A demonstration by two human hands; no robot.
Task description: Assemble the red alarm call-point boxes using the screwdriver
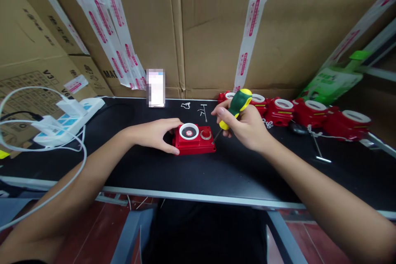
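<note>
a red rectangular housing (194, 146) lies flat on the black tabletop (185, 177), near the middle and in front of the person, with a white-rimmed round window (189, 132) on its left part and a red round knob (206, 133) on its right part. the left hand (157, 135) pinches the housing at its left end, the thumb on the near corner and the fingers round toward the far side, where their tips are partly hidden. the right hand (246, 126) is wrapped around the green and yellow handle of a screwdriver (237, 105), which tilts so that its shaft runs down and left to the near right corner of the housing; whether the tip sits in a screw is too small to tell. behind the housing, a small pale chain-like piece (185, 106) and a t-shaped metal rod (203, 111) lie on the tabletop. to the right, a row of similar red housings (280, 117) with white-rimmed windows runs along the back, and a second t-shaped metal rod (323, 159) lies in front of them. a green and white package (332, 82) stands behind that row. at the left is a white power strip (54, 134) with plugs and pale cables, and a phone with a lit screen (156, 88) leans upright against the taped cardboard (213, 29).
</note>
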